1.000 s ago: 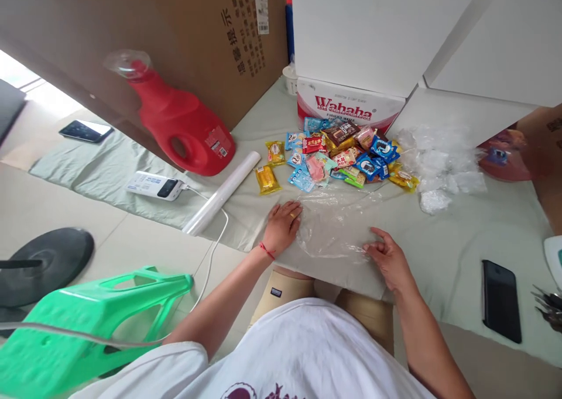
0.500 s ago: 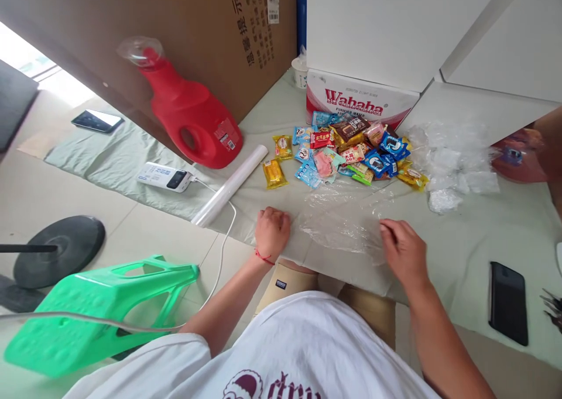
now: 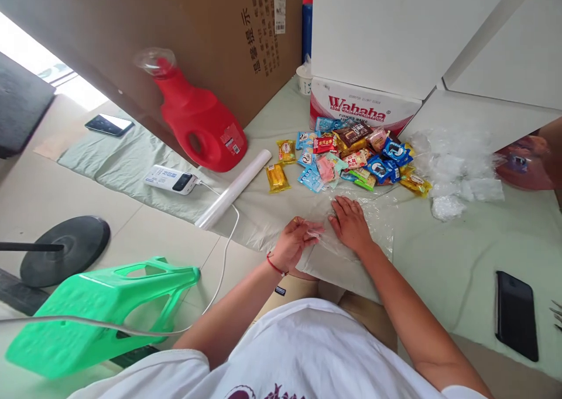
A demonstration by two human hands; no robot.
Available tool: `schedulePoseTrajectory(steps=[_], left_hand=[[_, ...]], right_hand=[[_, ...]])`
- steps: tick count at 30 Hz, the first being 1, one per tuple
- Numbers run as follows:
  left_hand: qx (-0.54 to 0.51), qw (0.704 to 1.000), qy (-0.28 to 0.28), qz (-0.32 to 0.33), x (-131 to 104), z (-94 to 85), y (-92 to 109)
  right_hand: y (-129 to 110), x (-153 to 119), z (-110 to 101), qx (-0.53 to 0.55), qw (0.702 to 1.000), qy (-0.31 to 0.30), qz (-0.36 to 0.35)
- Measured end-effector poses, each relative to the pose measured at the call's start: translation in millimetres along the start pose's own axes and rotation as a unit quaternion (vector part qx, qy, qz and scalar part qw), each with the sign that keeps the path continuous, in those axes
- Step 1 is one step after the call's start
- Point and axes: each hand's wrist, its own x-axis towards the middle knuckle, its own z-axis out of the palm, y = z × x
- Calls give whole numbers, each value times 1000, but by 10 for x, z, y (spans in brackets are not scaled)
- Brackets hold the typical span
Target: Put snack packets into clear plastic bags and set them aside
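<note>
A sheet of clear plastic film lies crinkled on the grey-green cloth in front of me. My left hand pinches the film's left part between thumb and fingers. Flat on top of the film rests my right hand, its fingers extended and pointing away from me. Just beyond the film is a heap of wrapped snacks in many colours, with two yellow packets at its left. A roll of clear film lies left of my hands.
Clear wrapped bundles sit right of the snacks. A red jug, a white power bank with a cable and a green stool are leftward. A black phone lies right; a Wahaha box stands behind.
My right hand has moved left and flattened onto the film. My left hand has shifted right and forward from the cloth and now grips film. The view has tilted slightly.
</note>
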Motion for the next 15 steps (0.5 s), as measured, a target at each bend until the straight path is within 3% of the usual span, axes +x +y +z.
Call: schedulePoseTrajectory(steps=[5,11,15], left_hand=[[31,997,75,-8,-30,78,-25],[107,993,38,-25,-105,24,10],[130,988,59,-54,-202,-105,40]], right_hand=[[-12,12,-20,-1,1000,-4,-4],[15,16,-9,12,1000,2,-4],[23,15,-8,16,1000,-1,-7]])
